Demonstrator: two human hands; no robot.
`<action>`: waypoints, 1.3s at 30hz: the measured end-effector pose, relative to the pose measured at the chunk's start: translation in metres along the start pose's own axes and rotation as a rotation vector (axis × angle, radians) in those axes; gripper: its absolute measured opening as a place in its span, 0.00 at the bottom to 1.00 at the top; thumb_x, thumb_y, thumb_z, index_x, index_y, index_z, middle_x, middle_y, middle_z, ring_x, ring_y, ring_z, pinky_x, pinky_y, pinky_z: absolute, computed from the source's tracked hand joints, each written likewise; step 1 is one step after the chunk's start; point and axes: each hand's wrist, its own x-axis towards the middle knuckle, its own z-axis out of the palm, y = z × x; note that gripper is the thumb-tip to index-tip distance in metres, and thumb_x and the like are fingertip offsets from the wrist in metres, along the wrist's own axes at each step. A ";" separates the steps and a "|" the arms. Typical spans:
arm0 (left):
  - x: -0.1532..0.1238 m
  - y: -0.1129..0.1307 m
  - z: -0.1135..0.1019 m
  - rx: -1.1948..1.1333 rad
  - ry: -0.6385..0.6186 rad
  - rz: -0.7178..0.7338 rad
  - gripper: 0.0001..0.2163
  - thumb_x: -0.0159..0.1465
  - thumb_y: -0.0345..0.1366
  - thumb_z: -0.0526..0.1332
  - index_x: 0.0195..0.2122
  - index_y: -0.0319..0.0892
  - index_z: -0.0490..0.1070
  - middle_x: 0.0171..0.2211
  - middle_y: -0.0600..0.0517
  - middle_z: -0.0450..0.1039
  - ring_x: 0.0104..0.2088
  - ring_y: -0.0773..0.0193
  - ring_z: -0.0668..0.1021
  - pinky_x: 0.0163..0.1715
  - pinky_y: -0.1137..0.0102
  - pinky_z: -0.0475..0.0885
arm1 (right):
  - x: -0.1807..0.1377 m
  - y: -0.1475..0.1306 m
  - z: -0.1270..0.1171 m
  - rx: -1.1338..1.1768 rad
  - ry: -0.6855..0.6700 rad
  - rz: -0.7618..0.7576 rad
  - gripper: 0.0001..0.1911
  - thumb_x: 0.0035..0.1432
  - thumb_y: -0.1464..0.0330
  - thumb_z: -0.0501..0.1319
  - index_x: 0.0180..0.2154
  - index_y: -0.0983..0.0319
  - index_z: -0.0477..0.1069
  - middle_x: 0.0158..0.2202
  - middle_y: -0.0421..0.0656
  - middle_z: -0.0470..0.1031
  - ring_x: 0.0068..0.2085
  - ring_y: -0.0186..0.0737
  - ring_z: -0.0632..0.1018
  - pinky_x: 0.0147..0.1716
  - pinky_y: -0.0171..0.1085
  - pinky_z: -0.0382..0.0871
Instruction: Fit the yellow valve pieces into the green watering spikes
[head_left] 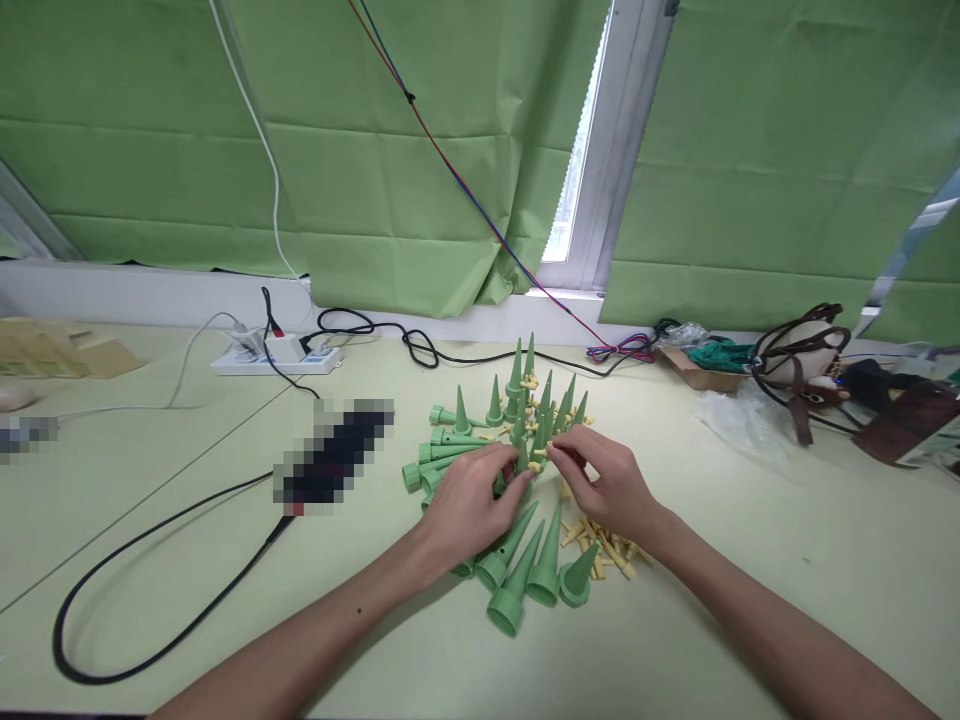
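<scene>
My left hand (476, 500) is curled around a green plastic watering spike (523, 455) in the middle of the pile, thumb and fingers on its sides; the spike's lower part is hidden. A small yellow plastic valve (550, 450) is pinched between the thumb and forefinger of my right hand (611, 480), close beside that spike. More green spikes (550, 560) with hollow capped ends lie in front of and left of my left hand. Behind both hands, several others (530, 360) stand point up, with yellow pieces among them. Loose yellow valves (607, 550) are heaped under my right wrist.
A pixelated dark device (337, 455) with a looping black cable (150, 670) lies at left. A power strip (277, 360) stands by the wall. On the right are a cardboard tray (701, 370), clear plastic wrap (742, 425) and a bag (806, 350). Green blinds (420, 200) hang behind.
</scene>
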 end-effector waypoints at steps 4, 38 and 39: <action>-0.001 0.001 -0.001 -0.124 0.068 -0.037 0.14 0.69 0.40 0.55 0.27 0.42 0.59 0.22 0.57 0.63 0.21 0.69 0.64 0.23 0.72 0.57 | 0.000 -0.001 0.000 -0.002 0.001 -0.002 0.04 0.65 0.75 0.55 0.38 0.61 0.67 0.28 0.41 0.68 0.28 0.35 0.69 0.27 0.34 0.64; -0.003 0.005 -0.001 -0.174 0.175 0.032 0.11 0.68 0.38 0.56 0.28 0.42 0.61 0.20 0.58 0.60 0.20 0.70 0.63 0.21 0.73 0.58 | 0.000 -0.006 0.003 0.003 -0.064 -0.028 0.06 0.66 0.74 0.53 0.36 0.60 0.66 0.26 0.40 0.66 0.26 0.35 0.67 0.26 0.35 0.61; -0.003 0.005 -0.001 -0.171 0.176 0.034 0.11 0.68 0.38 0.56 0.28 0.42 0.62 0.20 0.58 0.60 0.20 0.70 0.63 0.21 0.73 0.58 | 0.000 -0.006 0.003 0.003 -0.066 -0.027 0.06 0.66 0.74 0.53 0.36 0.60 0.66 0.26 0.40 0.66 0.26 0.35 0.67 0.26 0.35 0.61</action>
